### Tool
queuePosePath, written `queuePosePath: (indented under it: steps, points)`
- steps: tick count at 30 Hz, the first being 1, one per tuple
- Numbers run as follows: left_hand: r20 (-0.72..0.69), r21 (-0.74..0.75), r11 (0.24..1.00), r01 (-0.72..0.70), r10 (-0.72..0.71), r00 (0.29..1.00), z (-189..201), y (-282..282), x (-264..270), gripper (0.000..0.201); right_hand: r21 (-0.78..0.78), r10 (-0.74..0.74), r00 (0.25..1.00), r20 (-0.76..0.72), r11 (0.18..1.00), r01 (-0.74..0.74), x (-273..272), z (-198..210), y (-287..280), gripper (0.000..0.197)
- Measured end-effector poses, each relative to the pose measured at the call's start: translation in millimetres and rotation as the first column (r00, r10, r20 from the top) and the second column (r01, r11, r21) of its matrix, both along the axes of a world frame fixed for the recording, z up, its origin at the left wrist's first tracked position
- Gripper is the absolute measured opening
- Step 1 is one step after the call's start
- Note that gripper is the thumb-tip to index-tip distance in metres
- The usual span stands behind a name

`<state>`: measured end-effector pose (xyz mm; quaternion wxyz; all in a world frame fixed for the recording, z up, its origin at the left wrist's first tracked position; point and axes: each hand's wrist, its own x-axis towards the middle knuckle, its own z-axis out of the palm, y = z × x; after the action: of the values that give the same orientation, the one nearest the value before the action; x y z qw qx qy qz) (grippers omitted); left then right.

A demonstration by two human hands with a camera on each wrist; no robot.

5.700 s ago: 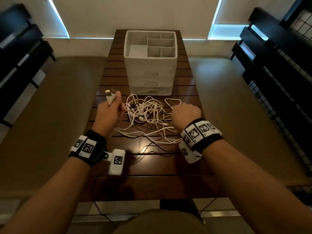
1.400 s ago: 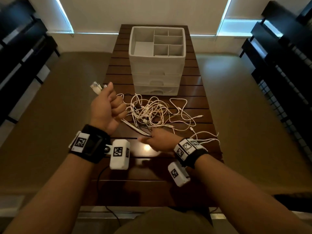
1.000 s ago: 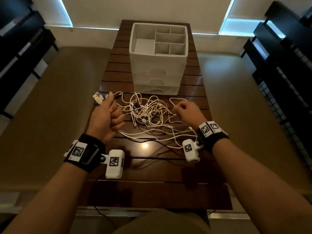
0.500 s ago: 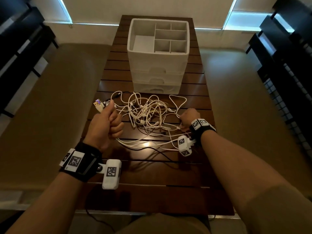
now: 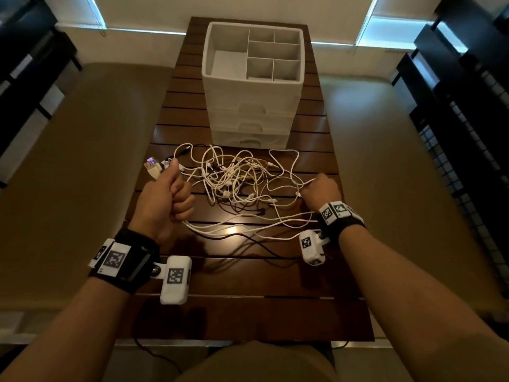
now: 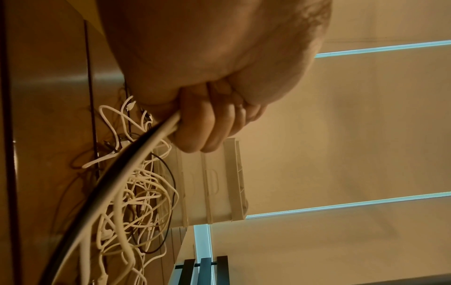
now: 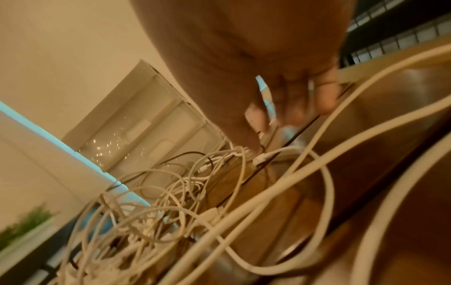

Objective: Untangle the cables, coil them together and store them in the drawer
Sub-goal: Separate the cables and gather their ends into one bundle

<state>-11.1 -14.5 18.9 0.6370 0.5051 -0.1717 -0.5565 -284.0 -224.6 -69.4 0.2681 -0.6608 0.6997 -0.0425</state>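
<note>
A tangle of white cables [image 5: 237, 180] with a few black ones lies on the wooden table in front of the white drawer unit [image 5: 253, 86], whose drawers are closed. My left hand [image 5: 168, 199] is a fist at the tangle's left edge. It grips a bundle of cable ends, and USB plugs [image 5: 153, 166] stick out above the thumb. In the left wrist view the curled fingers [image 6: 207, 131] hold white and black cords [image 6: 146, 146]. My right hand [image 5: 319, 193] is at the tangle's right edge with its fingers curled, pinching a white cable [image 5: 292, 180]. The right wrist view is blurred.
The slatted table [image 5: 248, 285] is narrow, with tan cushioned benches [image 5: 82, 175] on both sides. Loose cable strands [image 5: 248, 230] trail across the slats between my wrists. The drawer unit's top tray [image 5: 275, 59] has open compartments. Black shelving [image 5: 468, 106] stands at the right.
My right hand moved from near the front of the tangle to its right edge and took hold of a white cable. My left fist kept its grip and dropped slightly.
</note>
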Motion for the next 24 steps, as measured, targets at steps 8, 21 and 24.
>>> queuePosePath:
  steps: [8,21,24]
  points:
    - [0.041,-0.011,1.000,0.005,-0.005,0.999,8.1,-2.7,-3.8,0.056,0.103,0.151,0.984,-0.091,0.984,-0.142,12.1,16.1,11.2,0.033]
    - [0.130,-0.030,0.999,-0.044,0.048,0.990,20.0,-8.2,-8.4,0.049,-0.258,0.236,0.967,-0.094,0.933,-0.253,44.9,106.7,16.3,0.011]
    - [0.163,-0.050,0.995,-0.084,0.091,0.982,24.3,-11.6,-13.7,0.043,-0.260,0.303,0.952,-0.048,0.916,-0.304,48.3,118.7,19.3,0.008]
